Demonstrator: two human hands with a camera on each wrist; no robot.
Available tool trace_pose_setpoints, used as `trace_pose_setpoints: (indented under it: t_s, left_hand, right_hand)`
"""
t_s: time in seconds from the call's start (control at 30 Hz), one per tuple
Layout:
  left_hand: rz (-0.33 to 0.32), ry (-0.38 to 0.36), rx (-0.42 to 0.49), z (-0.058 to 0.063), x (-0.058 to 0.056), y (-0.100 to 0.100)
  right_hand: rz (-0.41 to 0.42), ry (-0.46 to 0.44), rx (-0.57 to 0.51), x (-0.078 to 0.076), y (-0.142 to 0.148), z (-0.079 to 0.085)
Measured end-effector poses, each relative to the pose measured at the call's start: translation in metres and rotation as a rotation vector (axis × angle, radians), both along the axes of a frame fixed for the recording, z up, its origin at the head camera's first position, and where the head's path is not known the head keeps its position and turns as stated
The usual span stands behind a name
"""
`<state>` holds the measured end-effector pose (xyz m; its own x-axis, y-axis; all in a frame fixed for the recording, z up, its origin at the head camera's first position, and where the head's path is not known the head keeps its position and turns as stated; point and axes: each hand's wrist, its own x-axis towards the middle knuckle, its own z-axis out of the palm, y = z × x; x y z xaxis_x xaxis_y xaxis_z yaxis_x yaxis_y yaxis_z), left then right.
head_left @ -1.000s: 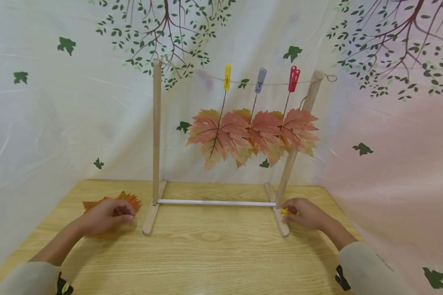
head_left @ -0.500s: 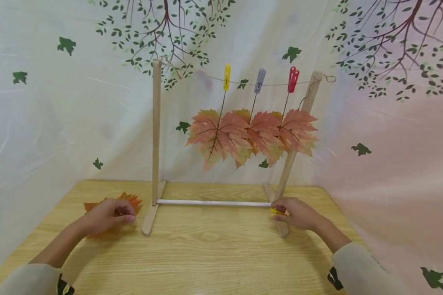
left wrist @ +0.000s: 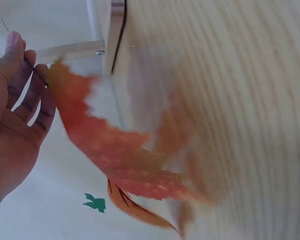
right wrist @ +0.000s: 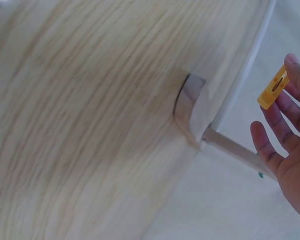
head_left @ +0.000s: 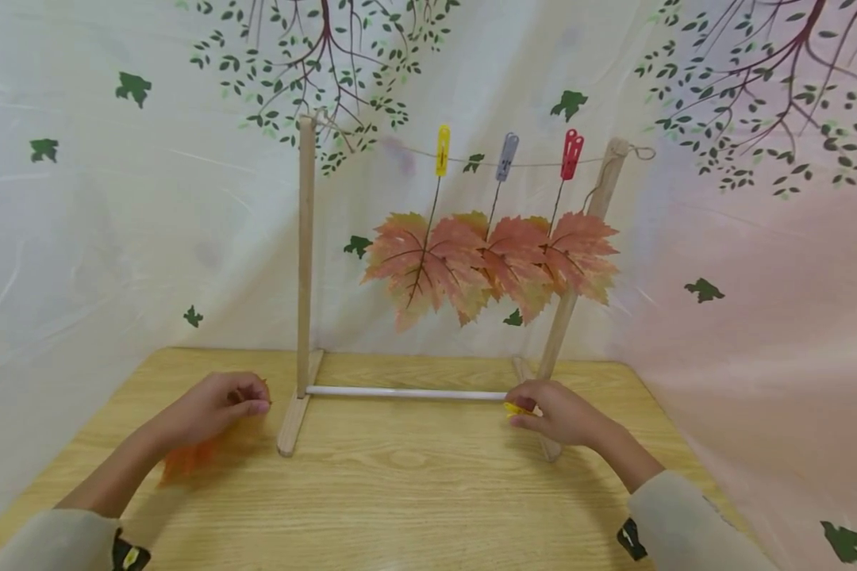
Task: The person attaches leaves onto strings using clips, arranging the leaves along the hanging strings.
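Note:
My left hand (head_left: 214, 408) pinches the thin dark stem of an orange-red artificial maple leaf (left wrist: 105, 145), which hangs down below the fingers over the left part of the table. In the head view the hand hides much of this leaf (head_left: 189, 460). Between thumb and fingertips my right hand (head_left: 560, 412) grips a yellow clothespin (right wrist: 273, 87), just in front of the rack's right foot. Three similar leaves (head_left: 423, 262) hang overlapping from a string (head_left: 464, 161), held at their stems by a yellow clothespin (head_left: 443, 151), a grey clothespin (head_left: 506, 157) and a red clothespin (head_left: 571, 155).
The string runs between the left post (head_left: 305, 254) and the leaning right post (head_left: 603, 190) of a wooden rack. A white bar (head_left: 407, 392) joins its feet low above the wooden table (head_left: 400, 507). Behind stands a pale curtain (head_left: 150, 238) printed with branches and leaves.
My left hand has risen slightly, lifting the orange-red leaf off the table. My right hand has moved left with the yellow clothespin, from beside the right foot to in front of it.

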<state>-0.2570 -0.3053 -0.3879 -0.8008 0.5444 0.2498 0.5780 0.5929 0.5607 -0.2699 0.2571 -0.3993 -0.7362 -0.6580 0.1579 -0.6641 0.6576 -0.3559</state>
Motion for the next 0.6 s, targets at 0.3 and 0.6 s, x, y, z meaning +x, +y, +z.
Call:
trace_pose_setpoints:
  t_s: [0.3, 0.6]
  left_hand:
    - [0.000, 0.053, 0.017, 0.015, 0.001, 0.013]
    - [-0.005, 0.117, 0.044, 0.033, 0.004, 0.029]
  right_hand:
    - [-0.017, -0.019, -0.001, 0.001, -0.019, 0.014]
    - [-0.017, 0.002, -0.049, -0.001, -0.031, 0.020]
